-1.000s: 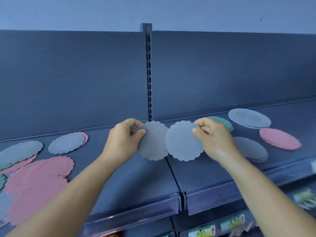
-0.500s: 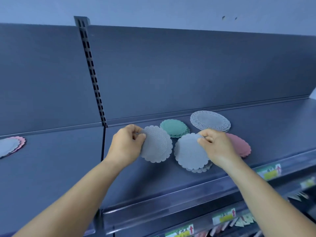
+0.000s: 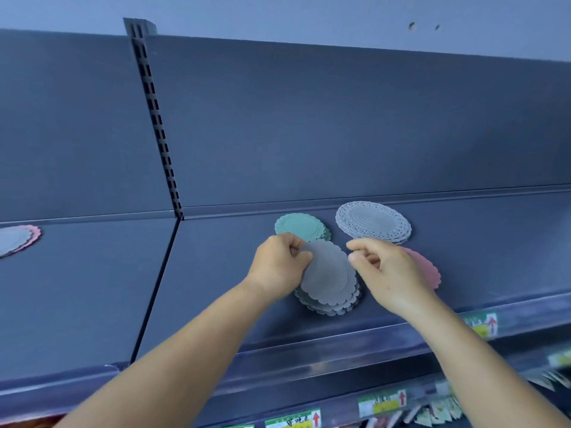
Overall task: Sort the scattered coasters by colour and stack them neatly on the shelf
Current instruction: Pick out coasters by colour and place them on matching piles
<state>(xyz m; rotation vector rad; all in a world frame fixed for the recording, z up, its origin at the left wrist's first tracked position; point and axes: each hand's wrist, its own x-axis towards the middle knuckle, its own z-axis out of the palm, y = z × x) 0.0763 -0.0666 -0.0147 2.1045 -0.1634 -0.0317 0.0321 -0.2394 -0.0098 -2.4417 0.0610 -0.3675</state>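
My left hand (image 3: 279, 267) pinches the left edge of a grey scalloped coaster (image 3: 329, 273), which lies tilted on top of a grey coaster stack (image 3: 332, 305) on the dark shelf (image 3: 216, 273). Just right of that coaster is my right hand (image 3: 386, 273), fingers curled, with nothing visible in them. Behind the hands stand a green coaster stack (image 3: 301, 227) and a pale lace-edged stack (image 3: 374, 222). A pink stack (image 3: 428, 268) is partly hidden behind my right hand.
At the far left lies a grey coaster on pink ones (image 3: 15, 242). A slotted upright (image 3: 157, 125) divides the back panel. A clear front rail (image 3: 340, 344) edges the shelf, with price labels (image 3: 383, 403) below.
My right hand has let its grey coaster down onto the grey stack and let go. My left hand has brought its coaster rightward over the same stack. The view turned slightly right.
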